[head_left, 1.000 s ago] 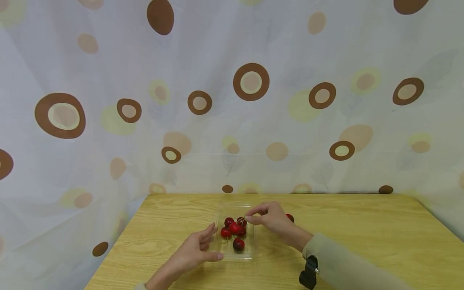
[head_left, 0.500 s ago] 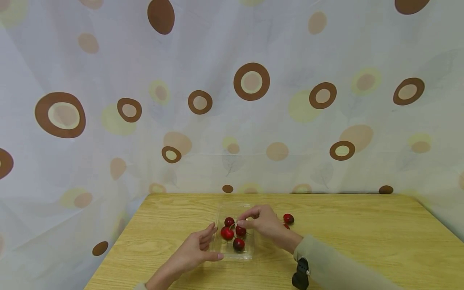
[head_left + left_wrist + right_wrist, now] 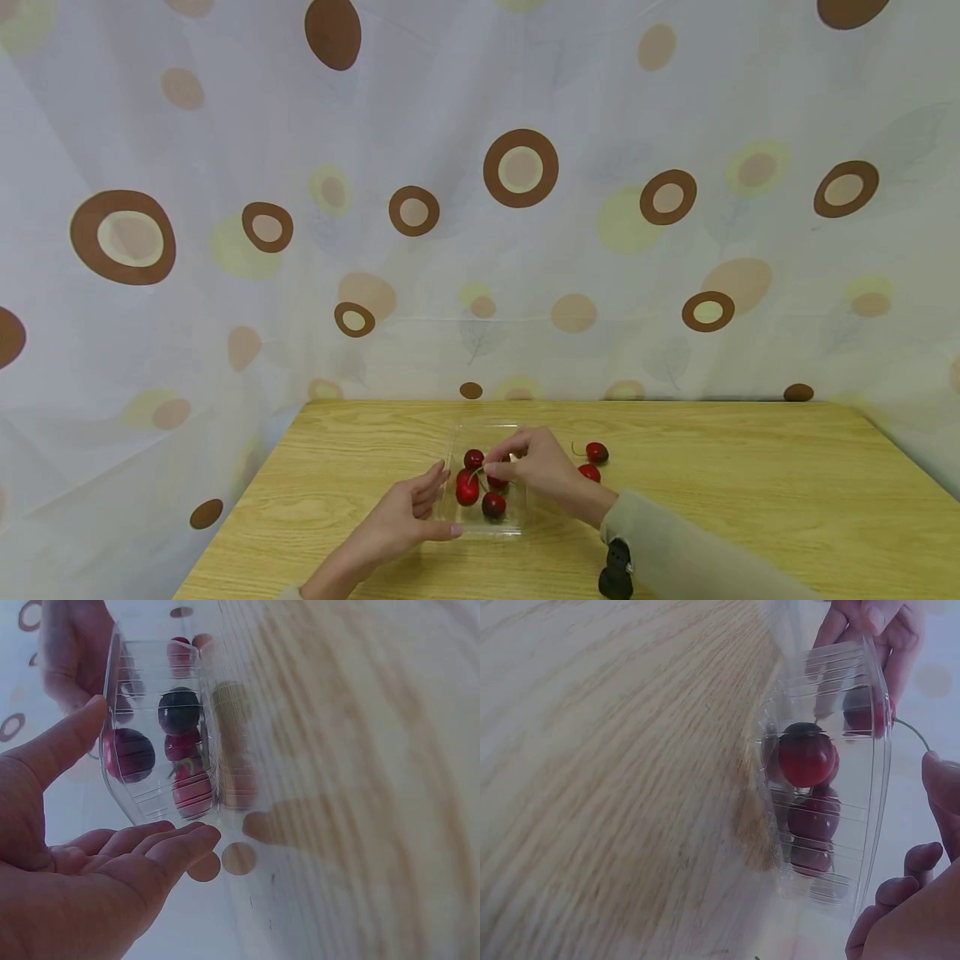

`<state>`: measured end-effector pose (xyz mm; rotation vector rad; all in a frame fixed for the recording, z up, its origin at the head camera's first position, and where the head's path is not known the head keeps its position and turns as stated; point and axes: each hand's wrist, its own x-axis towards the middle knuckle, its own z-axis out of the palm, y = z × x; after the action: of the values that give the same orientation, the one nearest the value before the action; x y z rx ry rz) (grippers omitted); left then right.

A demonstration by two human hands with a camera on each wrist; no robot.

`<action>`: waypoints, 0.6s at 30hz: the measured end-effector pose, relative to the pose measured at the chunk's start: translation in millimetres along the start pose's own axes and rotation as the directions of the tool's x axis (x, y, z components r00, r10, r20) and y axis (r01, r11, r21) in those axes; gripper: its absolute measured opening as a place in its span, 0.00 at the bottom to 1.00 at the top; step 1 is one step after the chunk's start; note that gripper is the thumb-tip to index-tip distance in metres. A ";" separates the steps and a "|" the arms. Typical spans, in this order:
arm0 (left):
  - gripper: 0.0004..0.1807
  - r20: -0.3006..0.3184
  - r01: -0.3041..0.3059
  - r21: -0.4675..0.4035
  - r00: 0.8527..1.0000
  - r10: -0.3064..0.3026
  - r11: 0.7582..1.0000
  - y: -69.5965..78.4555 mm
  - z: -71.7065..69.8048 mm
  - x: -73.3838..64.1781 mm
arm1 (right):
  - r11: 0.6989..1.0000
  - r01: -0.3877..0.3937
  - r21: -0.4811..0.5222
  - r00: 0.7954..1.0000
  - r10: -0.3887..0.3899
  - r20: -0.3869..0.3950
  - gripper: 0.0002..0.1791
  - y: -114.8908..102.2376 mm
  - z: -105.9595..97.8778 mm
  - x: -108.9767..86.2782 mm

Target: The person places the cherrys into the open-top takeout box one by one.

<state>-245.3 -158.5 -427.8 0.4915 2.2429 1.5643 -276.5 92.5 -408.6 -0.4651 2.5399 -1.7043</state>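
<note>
My right hand (image 3: pixel 536 468) pinches the thin stem (image 3: pixel 913 731) of a red cherry (image 3: pixel 467 493) between thumb and index finger. That cherry (image 3: pixel 864 712) hangs near rim height in a clear plastic box (image 3: pixel 510 531), over the box's left part. Several dark red cherries, including a near one (image 3: pixel 493 505), lie inside; the right fingers partly cover one. My left hand (image 3: pixel 401 521) stands beside the box's near left corner, fingers extended along its left side. In the left wrist view, its thumb (image 3: pixel 79 735) reaches the box rim.
Two cherries lie on the wooden table (image 3: pixel 712 500) to the right of the box, one farther back (image 3: pixel 597 452) and one (image 3: pixel 589 472) beside the right wrist. A patterned curtain (image 3: pixel 480 250) hangs behind the table. The right wrist wears a black strap (image 3: pixel 617 568).
My right hand has moved left over the box, carrying the cherry by its stem left and nearer. Two cherries on the table's right have come into fuller view. The left hand stays put.
</note>
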 end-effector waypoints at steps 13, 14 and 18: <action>0.54 -0.004 0.005 0.011 1.000 -0.005 1.000 0.8 0.4 -0.6 | 0.998 0.028 -0.050 0.999 -0.026 0.039 0.02 5.1 1.2 -0.9; 0.54 -0.004 0.006 0.011 1.000 -0.006 1.000 0.9 0.5 -0.8 | 0.998 0.028 -0.060 0.999 -0.025 0.044 0.03 5.7 0.5 -1.3; 0.54 -0.008 0.007 0.015 1.000 -0.007 1.000 1.7 0.9 -1.1 | 0.995 0.029 -0.092 0.999 -0.026 0.032 0.05 7.4 -7.5 -4.4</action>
<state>-243.7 -157.7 -426.3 0.4823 2.2610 1.5498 -275.4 103.0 -412.9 -0.5292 2.6108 -1.5807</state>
